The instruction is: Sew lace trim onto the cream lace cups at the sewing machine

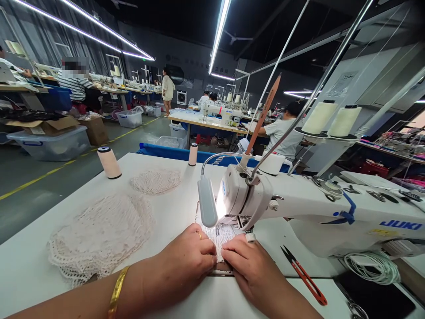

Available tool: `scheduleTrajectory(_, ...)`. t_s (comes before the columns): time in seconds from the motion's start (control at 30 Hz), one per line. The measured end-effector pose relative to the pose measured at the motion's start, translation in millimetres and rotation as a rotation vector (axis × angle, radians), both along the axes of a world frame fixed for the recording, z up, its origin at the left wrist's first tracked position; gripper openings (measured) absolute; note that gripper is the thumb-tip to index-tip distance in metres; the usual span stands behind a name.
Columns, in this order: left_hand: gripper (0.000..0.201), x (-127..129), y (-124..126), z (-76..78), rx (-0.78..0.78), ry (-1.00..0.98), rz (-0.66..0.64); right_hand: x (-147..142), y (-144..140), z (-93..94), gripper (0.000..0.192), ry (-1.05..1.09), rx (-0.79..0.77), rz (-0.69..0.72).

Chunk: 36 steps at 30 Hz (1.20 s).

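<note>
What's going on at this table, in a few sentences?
A person's left hand and right hand have their fingers on white lace at the sewing machine, under its lit lamp. A large pile and a small pile of lacy pieces lie to the left; snips lie to the right.

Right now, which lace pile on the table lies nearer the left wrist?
The larger pile, its near edge partly hidden by the left forearm; the smaller pile sits farther back.

The thin lace piece [222, 241] appears white. The rounded lace stack [102, 235] is cream with openwork edging. The white metal sewing machine [308, 192] bears blue lettering [401, 225].
</note>
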<state>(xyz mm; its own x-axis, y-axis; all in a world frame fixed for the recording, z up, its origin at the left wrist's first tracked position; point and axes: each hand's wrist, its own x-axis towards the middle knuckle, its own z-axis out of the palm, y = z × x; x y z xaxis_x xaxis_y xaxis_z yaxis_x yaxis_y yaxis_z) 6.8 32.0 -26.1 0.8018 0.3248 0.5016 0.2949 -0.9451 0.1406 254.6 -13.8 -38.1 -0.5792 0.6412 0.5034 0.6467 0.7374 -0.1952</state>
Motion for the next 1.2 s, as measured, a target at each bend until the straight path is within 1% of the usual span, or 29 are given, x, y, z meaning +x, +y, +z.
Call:
scheduleTrajectory(0.17, 0.015, -0.6, 7.7, -6.2, -0.029, 0.069, 0.048, -2.1, 4.4, -5.3, 0.045, -0.005, -0.005, -0.043)
scheduleTrajectory(0.33, 0.016, 0.2, 15.9, -7.9, -0.037, 0.087, 0.077, -2.0, 9.6, -10.3, 0.053, -0.032, -0.02, -0.099)
scheduleTrajectory(0.47, 0.02, 2.5, 19.4, -8.0, 0.001, 0.058, 0.104, -0.7, 13.5, -13.9, 0.055, -0.074, -0.057, -0.177)
scheduleTrajectory(0.6, 0.024, 5.2, 22.3, -6.3, 0.03, 0.079, 0.158, 0.5, 17.6, -18.6, 0.057, -0.117, -0.07, -0.249)
scheduleTrajectory(0.7, 0.025, 7.3, 23.9, -4.2, 0.041, 0.087, 0.205, 1.2, 20.5, -22.2, 0.058, -0.127, -0.049, -0.27)
scheduleTrajectory(0.83, 0.024, 9.3, 24.6, -2.3, 0.01, 0.092, 0.213, 1.0, 21.4, -22.1, 0.06, -0.133, -0.047, -0.297)
scheduleTrajectory(1.03, 0.013, 4.6, 24.5, 3.2, -0.115, 0.105, 0.254, -2.3, 18.9, -16.3, 0.06, -0.088, -0.023, -0.285)
scheduleTrajectory(1.13, 0.017, -0.3, 26.0, 8.9, -0.162, 0.104, 0.32, -3.2, 17.8, -15.1, 0.055, -0.048, 0.02, -0.265)
scheduleTrajectory(1.2, 0.022, -3.3, 25.5, 13.4, -0.177, 0.138, 0.379, -4.6, 16.2, -13.7, 0.048, -0.027, 0.037, -0.233)
